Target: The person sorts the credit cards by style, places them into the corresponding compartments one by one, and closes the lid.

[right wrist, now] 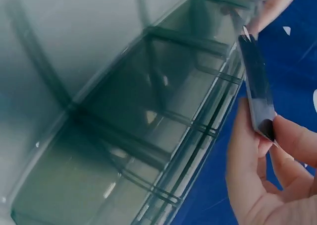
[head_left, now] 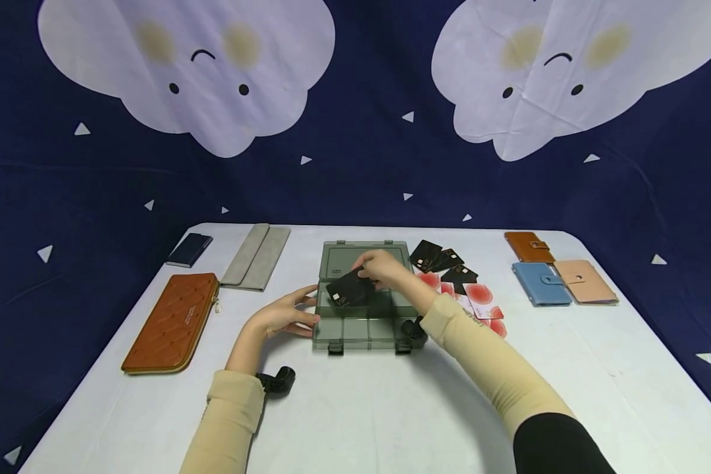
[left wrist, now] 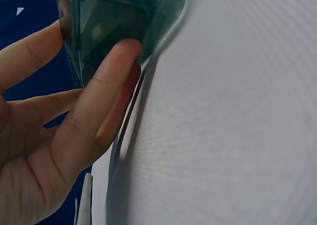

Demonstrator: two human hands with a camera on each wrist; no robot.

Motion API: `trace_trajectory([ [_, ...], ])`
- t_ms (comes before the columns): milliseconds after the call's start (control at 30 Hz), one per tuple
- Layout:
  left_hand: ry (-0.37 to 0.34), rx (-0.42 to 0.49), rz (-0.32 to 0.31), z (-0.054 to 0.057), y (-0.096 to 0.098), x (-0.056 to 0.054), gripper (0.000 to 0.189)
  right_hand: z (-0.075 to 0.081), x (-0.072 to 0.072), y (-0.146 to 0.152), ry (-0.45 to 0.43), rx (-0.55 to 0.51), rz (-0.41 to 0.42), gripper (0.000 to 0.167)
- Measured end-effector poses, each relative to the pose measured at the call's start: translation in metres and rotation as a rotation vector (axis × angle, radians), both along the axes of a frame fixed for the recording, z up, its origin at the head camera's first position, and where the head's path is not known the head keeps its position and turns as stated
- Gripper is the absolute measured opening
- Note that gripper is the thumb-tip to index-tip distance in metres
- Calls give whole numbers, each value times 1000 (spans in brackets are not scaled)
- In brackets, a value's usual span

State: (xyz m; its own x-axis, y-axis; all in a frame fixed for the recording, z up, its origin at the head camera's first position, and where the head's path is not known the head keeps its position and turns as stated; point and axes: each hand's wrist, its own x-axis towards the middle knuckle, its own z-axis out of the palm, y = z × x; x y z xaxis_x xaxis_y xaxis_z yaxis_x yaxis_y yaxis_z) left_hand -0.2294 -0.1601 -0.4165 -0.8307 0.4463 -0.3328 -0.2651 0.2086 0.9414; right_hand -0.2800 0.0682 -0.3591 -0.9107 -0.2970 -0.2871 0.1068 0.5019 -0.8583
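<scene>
A translucent green compartment box [head_left: 367, 336] stands on the table before me, dividers showing through it and two dark latches along its near side. My right hand [head_left: 382, 268] pinches a black card [head_left: 349, 288] marked VIP between thumb and fingers, above the box. The right wrist view catches the card [right wrist: 257, 81] nearly edge-on, beside the box wall. At the box's left side my left hand [head_left: 284, 315] rests with outstretched fingers touching the wall. In the left wrist view one fingertip of that hand [left wrist: 74, 121] lies against the green plastic.
Right of the box lie several black cards [head_left: 426, 255] and red-and-white cards [head_left: 480, 294]. Farther right are brown [head_left: 528, 247], blue [head_left: 541, 284] and pink [head_left: 583, 282] card holders. To the left lie a brown zip wallet [head_left: 172, 322], a grey folder [head_left: 255, 257] and a dark notebook [head_left: 189, 250].
</scene>
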Motion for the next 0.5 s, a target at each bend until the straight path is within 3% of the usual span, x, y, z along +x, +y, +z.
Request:
trace_trajectory([
  [133,-8,-9,6,0,1,0,83,-1,-1,2,-28,-9,9,23],
  [500,-2,-26,19,1,2,0,83,-5,2,-5,114,274,176,21],
])
